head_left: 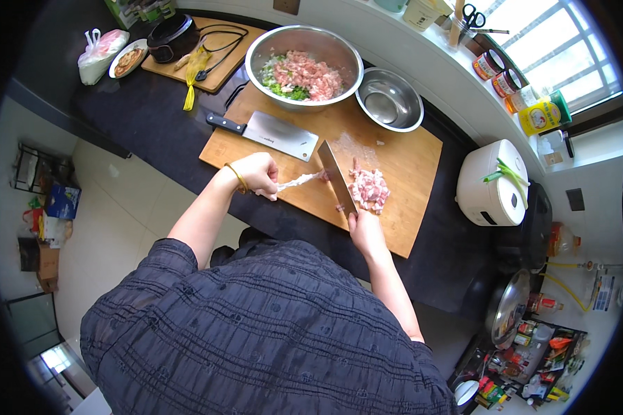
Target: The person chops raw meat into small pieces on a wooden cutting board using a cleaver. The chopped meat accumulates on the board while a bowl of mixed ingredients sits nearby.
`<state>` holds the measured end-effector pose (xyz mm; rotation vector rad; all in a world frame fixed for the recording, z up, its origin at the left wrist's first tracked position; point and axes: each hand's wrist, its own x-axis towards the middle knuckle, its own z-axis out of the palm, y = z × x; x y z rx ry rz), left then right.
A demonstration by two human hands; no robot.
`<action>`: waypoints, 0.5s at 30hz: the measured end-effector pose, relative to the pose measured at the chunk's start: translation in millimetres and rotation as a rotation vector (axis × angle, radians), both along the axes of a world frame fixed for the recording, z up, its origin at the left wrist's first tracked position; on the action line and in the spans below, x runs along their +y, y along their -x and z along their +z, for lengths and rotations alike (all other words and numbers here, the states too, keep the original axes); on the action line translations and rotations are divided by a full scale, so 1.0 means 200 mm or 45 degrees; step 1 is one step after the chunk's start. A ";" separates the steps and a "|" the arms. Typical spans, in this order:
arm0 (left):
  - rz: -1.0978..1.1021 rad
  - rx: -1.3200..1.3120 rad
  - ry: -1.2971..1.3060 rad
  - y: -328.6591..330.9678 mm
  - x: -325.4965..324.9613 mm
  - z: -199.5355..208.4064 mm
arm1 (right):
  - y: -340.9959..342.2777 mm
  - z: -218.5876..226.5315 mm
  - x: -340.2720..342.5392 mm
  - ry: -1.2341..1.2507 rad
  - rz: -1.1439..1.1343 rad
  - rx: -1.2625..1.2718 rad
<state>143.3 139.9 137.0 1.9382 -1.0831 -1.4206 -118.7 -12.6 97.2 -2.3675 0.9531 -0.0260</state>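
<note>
My left hand (257,174) is closed on one end of a pale, stretched strip of meat (299,181) above the wooden cutting board (270,205). My right hand (365,229) grips a cleaver (337,181), its blade standing on edge at the strip's other end. Its handle is hidden in my fist. Just right of the blade lies a heap of diced pink-and-white meat (370,189). A second cleaver (280,135) with a black handle rests flat on the board, beyond my left hand.
A large steel bowl (254,52) of minced meat and chopped greens stands at the board's far edge. Beside it is a smaller steel bowl (390,100). A white rice cooker (490,187) with green onion on its lid stands right; a smaller board (221,52) with a black pot (173,39) lies far left.
</note>
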 end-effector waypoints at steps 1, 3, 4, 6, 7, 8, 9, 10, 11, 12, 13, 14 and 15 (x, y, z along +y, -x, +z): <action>0.024 0.019 -0.019 -0.01 0.02 -0.02 | 0.00 0.00 0.00 -0.001 0.002 0.024; 0.069 0.056 -0.056 -0.04 0.07 -0.06 | -0.01 0.01 0.01 -0.002 0.004 0.072; 0.100 0.027 -0.079 -0.04 0.08 -0.04 | -0.01 0.01 0.01 0.013 0.014 0.054; 0.255 -0.079 -0.019 -0.04 0.08 -0.15 | -0.01 0.01 0.01 0.044 0.039 0.017; 0.334 -0.128 0.011 -0.04 0.08 -0.21 | -0.01 0.03 0.01 0.034 0.041 -0.002; 0.321 -0.396 0.051 -0.02 0.06 -0.27 | -0.01 0.07 0.02 0.024 0.044 -0.021; 0.417 -0.368 0.107 -0.01 0.05 -0.32 | -0.01 0.10 0.01 0.017 0.047 -0.044; 0.483 -0.304 0.122 -0.01 0.05 -0.39 | 0.00 0.11 0.00 0.012 0.059 -0.044; 0.549 -0.241 0.136 -0.01 0.05 -0.46 | -0.01 0.13 0.01 -0.005 0.088 -0.076; 0.577 -0.283 0.179 0.01 0.05 -0.47 | 0.00 0.17 0.02 -0.022 0.110 -0.103; 0.606 -0.326 0.221 0.03 0.05 -0.48 | -0.01 0.19 0.02 -0.039 0.134 -0.130; 0.636 -0.369 0.262 0.05 0.05 -0.49 | -0.01 0.18 0.02 -0.032 0.179 -0.051; 0.615 -0.418 0.278 0.06 0.06 -0.48 | -0.02 0.17 0.02 -0.025 0.223 0.024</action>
